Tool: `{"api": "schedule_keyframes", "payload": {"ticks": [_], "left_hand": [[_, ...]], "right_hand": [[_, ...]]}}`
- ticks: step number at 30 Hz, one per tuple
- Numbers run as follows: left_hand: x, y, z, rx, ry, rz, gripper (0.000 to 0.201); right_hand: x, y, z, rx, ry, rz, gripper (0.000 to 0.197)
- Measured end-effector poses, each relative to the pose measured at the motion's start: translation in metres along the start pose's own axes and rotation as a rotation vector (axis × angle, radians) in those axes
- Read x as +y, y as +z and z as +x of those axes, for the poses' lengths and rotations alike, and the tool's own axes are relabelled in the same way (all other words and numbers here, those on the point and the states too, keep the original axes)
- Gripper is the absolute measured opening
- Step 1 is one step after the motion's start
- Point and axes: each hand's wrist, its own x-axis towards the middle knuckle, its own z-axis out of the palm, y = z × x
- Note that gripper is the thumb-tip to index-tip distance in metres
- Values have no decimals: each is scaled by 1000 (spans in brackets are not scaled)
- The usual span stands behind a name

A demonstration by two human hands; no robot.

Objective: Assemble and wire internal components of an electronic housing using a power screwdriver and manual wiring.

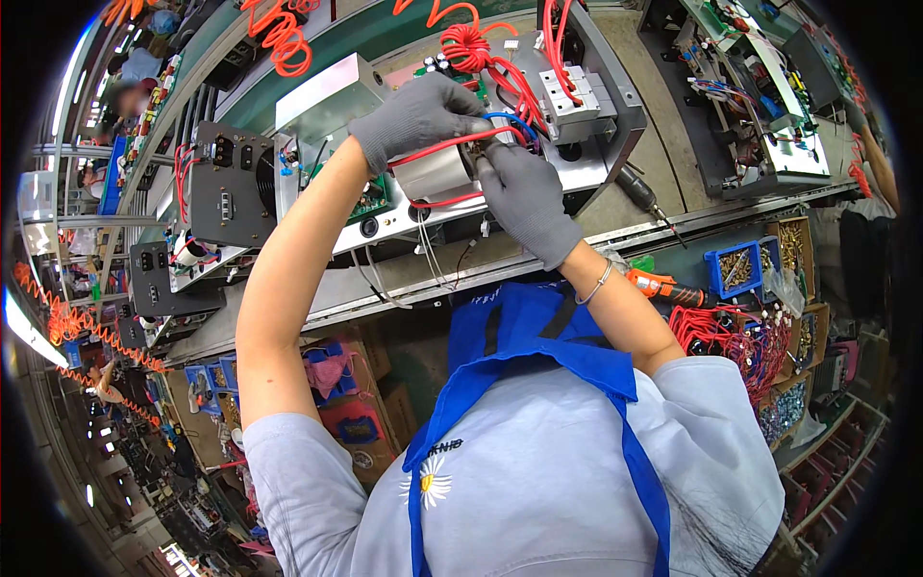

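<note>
Both my hands wear grey gloves and meet at the end of a white cylinder [433,176] lying in an open metal chassis [336,113]. My left hand [423,113] reaches over it from above, its fingers bent and closed beside a red wire [442,146] and a blue wire [514,121]. My right hand [527,197] comes from the right, thumb and fingers pinched at the cylinder's end. What lies between the fingertips of each hand is hidden. Next to the wires, white circuit breakers [575,101] sit inside the chassis, with red wires running into them.
A dark power screwdriver [636,188] lies right of the chassis; an orange-and-black tool [663,287] is near my right forearm. Blue bins [735,269] of screws and red wire bundles [707,327] stand at the right. Other chassis units [223,188] flank mine. Coiled orange hoses [279,38] hang above.
</note>
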Motion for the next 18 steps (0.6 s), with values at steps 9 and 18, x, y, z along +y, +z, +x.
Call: {"api": "schedule_keyframes", "payload": {"ticks": [9, 18], "left_hand": [[10, 6, -12, 23, 110, -284, 43], [6, 2, -13, -7, 279, -361, 59]], "right_hand": [[4, 2, 3, 9, 26, 28, 17], [6, 5, 0, 44, -29, 81, 14]]}}
